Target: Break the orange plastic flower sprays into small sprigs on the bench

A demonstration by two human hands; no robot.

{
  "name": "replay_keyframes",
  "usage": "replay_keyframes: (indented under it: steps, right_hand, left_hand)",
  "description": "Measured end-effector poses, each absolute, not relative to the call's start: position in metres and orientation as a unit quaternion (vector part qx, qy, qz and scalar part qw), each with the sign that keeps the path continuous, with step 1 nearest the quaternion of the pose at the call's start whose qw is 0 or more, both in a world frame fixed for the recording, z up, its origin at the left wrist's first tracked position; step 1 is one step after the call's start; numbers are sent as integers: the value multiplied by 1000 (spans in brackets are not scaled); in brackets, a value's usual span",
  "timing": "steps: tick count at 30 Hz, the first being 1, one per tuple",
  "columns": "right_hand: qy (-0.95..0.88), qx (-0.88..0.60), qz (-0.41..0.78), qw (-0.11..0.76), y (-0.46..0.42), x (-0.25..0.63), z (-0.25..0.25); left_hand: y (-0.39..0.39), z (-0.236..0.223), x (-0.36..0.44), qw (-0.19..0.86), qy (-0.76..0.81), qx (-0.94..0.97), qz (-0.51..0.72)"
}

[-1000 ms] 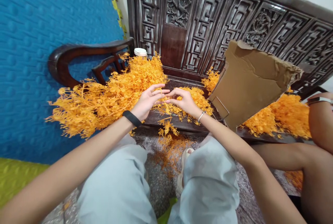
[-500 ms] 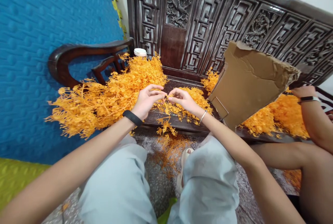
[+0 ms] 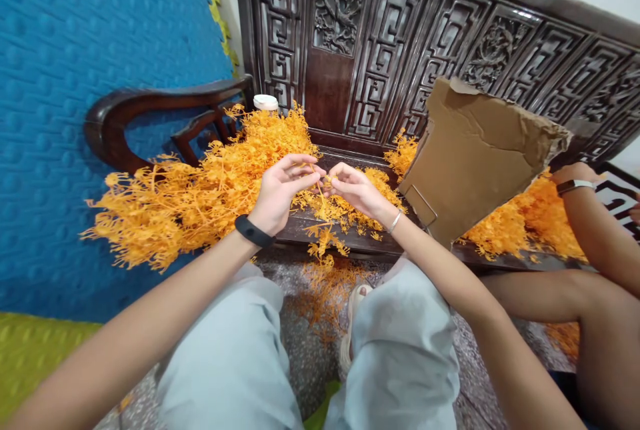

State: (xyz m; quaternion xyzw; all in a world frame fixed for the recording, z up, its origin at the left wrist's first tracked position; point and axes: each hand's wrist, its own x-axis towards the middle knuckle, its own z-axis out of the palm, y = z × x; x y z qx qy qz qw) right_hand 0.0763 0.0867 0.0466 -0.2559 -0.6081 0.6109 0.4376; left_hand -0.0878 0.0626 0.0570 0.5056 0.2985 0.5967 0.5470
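Observation:
Between my hands is an orange plastic flower sprig (image 3: 326, 238), its thin stem and small branched blossoms hanging below my fingers. My left hand (image 3: 283, 191) is closed on the stem, thumb against fingers. The fingertips of my right hand (image 3: 356, 191) are pinched on an orange piece at the sprig's upper end, close to the left fingertips. Left of my hands lies a big heap of orange plastic sprigs (image 3: 200, 200). A smaller pile of orange pieces (image 3: 380, 187) lies on the dark wooden bench (image 3: 300, 233) behind my right hand.
An upright cardboard piece (image 3: 480, 157) with a wire loop stands on the bench at right. Another person's arm (image 3: 595, 217) and leg are beyond it, beside more orange sprigs (image 3: 540, 220). A white-lidded container (image 3: 265, 103) sits behind the heap. Orange scraps (image 3: 325, 297) litter the floor.
My hands stay together at the sprig. The left fingers have spread a little and the right fingertips have shifted slightly right. The view has moved slightly.

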Motion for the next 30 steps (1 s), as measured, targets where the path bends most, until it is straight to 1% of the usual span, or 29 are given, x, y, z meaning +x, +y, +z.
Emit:
replay_keyframes:
  steps: [6, 10, 17, 23, 30]
  right_hand:
    - [-619, -215, 640, 401, 78, 82, 54]
    - [-623, -188, 668, 360, 75, 81, 54]
    - [-660, -178, 650, 332, 78, 77, 49]
    - [-680, -170, 639, 316, 79, 77, 48]
    - [-686, -154, 629, 331, 73, 70, 48]
  left_hand:
    - [62, 64, -90, 673, 233, 493, 499]
    - [60, 67, -90, 725, 227, 460, 460]
    - [62, 66, -88, 743, 273, 401, 461]
    - [60, 70, -87, 747, 274, 387, 466]
    - [59, 69, -92, 763, 259, 367, 465]
